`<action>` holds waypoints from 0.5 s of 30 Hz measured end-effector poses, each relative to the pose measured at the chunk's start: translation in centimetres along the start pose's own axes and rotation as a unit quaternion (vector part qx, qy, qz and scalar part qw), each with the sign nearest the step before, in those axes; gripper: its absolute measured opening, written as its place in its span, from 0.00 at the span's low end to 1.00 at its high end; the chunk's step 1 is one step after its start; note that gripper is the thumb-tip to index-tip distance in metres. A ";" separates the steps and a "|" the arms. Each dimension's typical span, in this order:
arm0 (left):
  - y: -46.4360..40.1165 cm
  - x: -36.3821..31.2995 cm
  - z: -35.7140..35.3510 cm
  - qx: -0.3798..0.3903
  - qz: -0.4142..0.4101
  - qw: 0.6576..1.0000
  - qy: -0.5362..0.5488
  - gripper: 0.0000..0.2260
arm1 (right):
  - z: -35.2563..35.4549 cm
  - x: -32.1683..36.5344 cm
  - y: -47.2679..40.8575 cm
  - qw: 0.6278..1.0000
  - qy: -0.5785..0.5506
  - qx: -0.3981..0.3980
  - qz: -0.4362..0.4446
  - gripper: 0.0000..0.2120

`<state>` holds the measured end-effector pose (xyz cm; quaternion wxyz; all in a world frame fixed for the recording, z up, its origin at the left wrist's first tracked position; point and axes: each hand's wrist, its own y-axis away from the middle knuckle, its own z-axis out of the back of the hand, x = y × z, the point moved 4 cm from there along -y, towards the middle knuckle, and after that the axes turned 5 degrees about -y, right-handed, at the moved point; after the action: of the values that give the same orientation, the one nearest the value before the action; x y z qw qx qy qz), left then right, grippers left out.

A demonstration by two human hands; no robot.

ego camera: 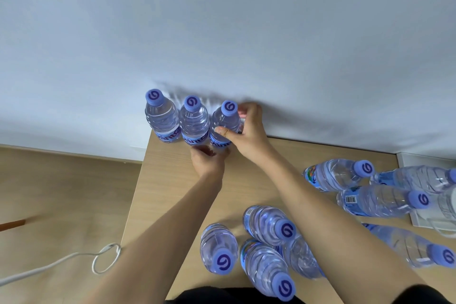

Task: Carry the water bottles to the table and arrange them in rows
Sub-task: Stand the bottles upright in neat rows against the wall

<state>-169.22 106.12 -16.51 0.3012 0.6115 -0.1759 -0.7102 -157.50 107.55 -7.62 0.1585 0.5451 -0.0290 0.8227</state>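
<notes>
Three clear water bottles with purple caps stand in a row at the far left corner of the wooden table (167, 180), against the wall: the left bottle (161, 116), the middle bottle (193, 118) and the right bottle (225, 123). My right hand (249, 131) is wrapped around the right bottle's body, thumb on its front. My left hand (207, 158) grips the same bottle at its base. Several more bottles stand loosely near the front edge (219, 249) and at the right (338, 175).
A white wall runs behind the table. A white tray or box (419, 219) sits at the right edge under some bottles. A white cable (103, 254) loops on the wooden floor to the left. A brown furniture edge (12, 224) shows at far left.
</notes>
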 end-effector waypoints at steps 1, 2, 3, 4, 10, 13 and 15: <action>0.1 0.1 0.3 0.011 0.009 1.000 -0.011 0.22 | 0.1 -0.1 0.1 1.000 -0.007 0.004 -0.020 0.31; 0.3 0.1 0.5 0.026 0.020 0.999 -0.026 0.22 | 0.3 -0.1 0.2 0.999 -0.014 0.012 -0.040 0.32; 0.5 0.1 0.7 0.047 0.030 0.998 -0.042 0.20 | 0.6 0.0 0.5 0.998 -0.025 0.022 -0.059 0.31; 0.8 0.0 0.8 0.074 0.037 0.995 -0.054 0.18 | 0.9 0.1 0.9 0.996 -0.039 0.035 -0.079 0.29; 3.8 -2.1 2.6 0.236 -0.003 0.969 -0.069 0.03 | 4.1 1.6 6.4 0.979 -0.091 0.127 -0.131 0.16; 5.8 -3.4 3.4 0.275 -0.050 0.956 -0.088 0.03 | 5.4 2.0 10.1 0.970 -0.093 0.187 -0.125 0.18; 6.9 -4.0 3.8 0.288 -0.071 0.951 -0.091 0.04 | 5.9 1.9 12.1 0.967 -0.086 0.210 -0.118 0.23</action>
<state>-171.15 103.02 -8.42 0.0438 0.6156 -0.3565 -0.7015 -156.51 95.27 -1.98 0.1333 0.6342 0.1950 0.7362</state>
